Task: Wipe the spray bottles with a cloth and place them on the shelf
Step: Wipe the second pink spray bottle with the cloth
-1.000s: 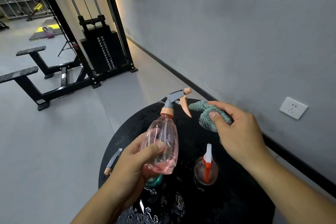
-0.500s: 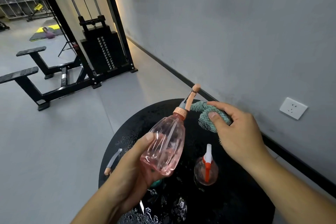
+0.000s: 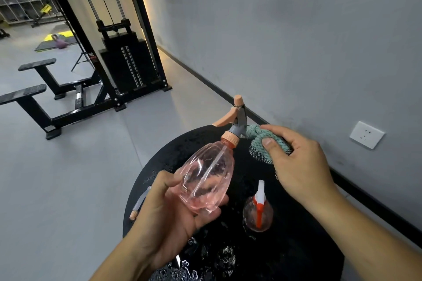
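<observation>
Left hand [image 3: 169, 210] reaches up from the bottom edge and cups the base of a clear pink spray bottle [image 3: 206, 179], fingers wrapped under it and thumb on its near side. That bottle is lifted above a round black table [image 3: 303, 246] and tilted, its base toward the viewer and its neck pointing up and away to the right. At the neck sits a peach collar, then a grey sprayer head [image 3: 238, 121] with a peach trigger and nozzle. Just right of the held bottle, a second small spray bottle [image 3: 258, 211] stands upright on the table, clear with a white top and an orange-red trigger. The tabletop is wet, with droplets and puddles shining near its front. A grey and peach sprayer part [image 3: 139, 203] shows at the table's left edge, partly hidden behind the left hand. Farther back, the right hand [image 3: 299, 166] comes in from the lower right and grips a bunched teal cloth [image 3: 262, 143], thumb pressed on top of it; the cloth touches the grey sprayer head. Beyond the table, a grey wall carries a white wall socket [image 3: 366, 134] on the right. In the distance at left stands a black cable weight machine [image 3: 124, 66] on a grey floor.
</observation>
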### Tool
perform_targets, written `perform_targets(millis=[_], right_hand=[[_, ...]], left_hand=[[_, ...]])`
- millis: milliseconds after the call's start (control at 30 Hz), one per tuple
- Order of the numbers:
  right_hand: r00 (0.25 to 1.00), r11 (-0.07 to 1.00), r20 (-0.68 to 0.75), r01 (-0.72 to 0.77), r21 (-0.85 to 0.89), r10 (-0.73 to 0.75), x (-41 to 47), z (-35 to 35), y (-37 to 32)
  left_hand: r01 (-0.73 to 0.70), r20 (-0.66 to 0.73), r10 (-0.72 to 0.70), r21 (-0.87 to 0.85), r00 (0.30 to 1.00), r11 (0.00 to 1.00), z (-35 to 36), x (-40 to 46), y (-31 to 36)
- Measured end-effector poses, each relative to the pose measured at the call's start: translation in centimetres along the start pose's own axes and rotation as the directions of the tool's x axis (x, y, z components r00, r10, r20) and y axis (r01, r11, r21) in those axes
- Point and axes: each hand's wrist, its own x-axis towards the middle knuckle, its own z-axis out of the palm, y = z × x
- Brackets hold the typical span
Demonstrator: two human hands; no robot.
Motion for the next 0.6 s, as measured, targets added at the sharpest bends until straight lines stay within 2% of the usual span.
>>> perform_targets(millis=[200, 433, 600], right_hand=[[1.000, 1.000, -0.003, 0.003, 0.002, -0.003, -0.1, 0.0, -0.1], [1.000, 1.000, -0.003, 0.011, 0.011, -0.011, -0.2, 0.1, -0.4], [0.992, 0.993, -0.100, 0.088, 0.081, -0.080, -0.3, 0.1, -1.4]], left_hand=[[-0.077, -0.046, 0.073, -0.079, 0.996, 0.994, -0.2, -0.1, 0.1], [-0.016, -0.045, 0.011, -0.105, 0.999, 0.994, 0.1, -0.1, 0.4], [0.025, -0.062, -0.027, -0.036, 0.998, 0.999, 0.5, 0.2, 0.3]])
